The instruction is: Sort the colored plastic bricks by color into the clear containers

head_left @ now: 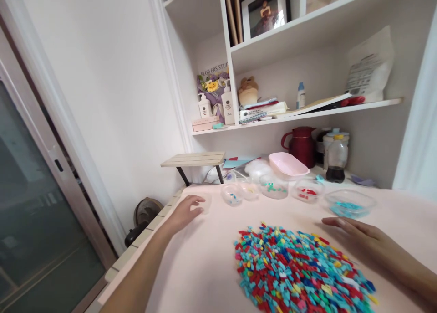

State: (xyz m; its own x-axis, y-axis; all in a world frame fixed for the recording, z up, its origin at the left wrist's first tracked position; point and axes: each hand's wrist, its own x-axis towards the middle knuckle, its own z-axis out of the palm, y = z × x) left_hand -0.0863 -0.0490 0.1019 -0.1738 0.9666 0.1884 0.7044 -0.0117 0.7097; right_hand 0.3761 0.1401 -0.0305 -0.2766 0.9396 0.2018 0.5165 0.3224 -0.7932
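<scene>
My left hand (187, 211) is at the left of the table, its thumb and fingers at the near side of a small clear plastic bowl (206, 204), holding it. What the bowl contains, if anything, I cannot make out. My right hand (363, 234) lies at the right with fingers stretched out and nothing in them. Between my arms spreads a big pile of small plastic pieces (297, 269) in red, blue, green, yellow and white. The right hand is just beyond the pile's right edge, below a clear container (367, 202) with light blue pieces.
Behind the pile stand clear bowls with blue (225, 199), pale yellow (248, 195), green (275, 194) and red pieces (316, 199). Farther back are a pink basin (288, 169), a red jug (303, 151), a bottle of dark liquid (337, 160) and a small wooden stand (193, 159).
</scene>
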